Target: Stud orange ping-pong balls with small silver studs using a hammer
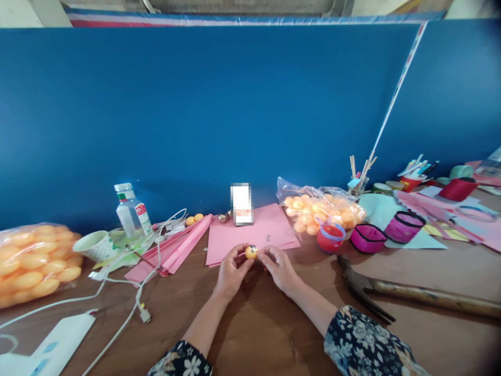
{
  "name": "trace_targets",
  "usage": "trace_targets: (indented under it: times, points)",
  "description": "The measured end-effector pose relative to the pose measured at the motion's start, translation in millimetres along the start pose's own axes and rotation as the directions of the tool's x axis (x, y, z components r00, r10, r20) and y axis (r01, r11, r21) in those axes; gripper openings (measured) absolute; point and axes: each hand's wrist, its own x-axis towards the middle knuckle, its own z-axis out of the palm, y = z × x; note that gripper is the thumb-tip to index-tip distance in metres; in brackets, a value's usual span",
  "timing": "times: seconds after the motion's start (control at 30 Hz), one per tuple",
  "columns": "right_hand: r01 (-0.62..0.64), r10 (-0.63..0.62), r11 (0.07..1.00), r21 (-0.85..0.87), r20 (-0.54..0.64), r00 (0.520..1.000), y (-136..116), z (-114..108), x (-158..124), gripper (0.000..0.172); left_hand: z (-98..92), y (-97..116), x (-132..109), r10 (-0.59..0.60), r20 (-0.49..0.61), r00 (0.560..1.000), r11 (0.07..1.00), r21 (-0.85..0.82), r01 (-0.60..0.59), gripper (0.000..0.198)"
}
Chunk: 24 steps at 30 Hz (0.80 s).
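Note:
An orange ping-pong ball is held up over the wooden table, in front of the pink paper sheets. On its upper side sits a small shiny dark-and-silver piece, too small to name. My left hand pinches the ball from the left between thumb and fingers. Close against the ball's right side are the fingertips of my right hand, pressed together; what they grip, if anything, is too small to make out. Behind the hands lie the pink paper sheets, with small dark bits on them.
Bags of orange balls lie at left and behind right. A claw hammer rests at right, near magenta fabric rings and a red cup. White cables, a paper cup and a bottle stand left. A blue partition closes the back.

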Motion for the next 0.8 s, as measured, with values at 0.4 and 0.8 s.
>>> trace_targets:
  times: [0.4,0.8]
  points:
    - [0.006,-0.006,1.000,-0.017,0.015,1.000,1.8,-0.4,-0.1,0.023,0.1,0.3,-0.4,-0.014,0.000,1.000,1.000,-0.023,0.014,0.039]
    - [0.022,-0.022,0.999,-0.029,0.003,1.000,5.9,-0.3,0.4,0.025,-0.3,-0.3,-0.2,-0.038,0.003,0.999,0.999,-0.026,0.038,0.043]
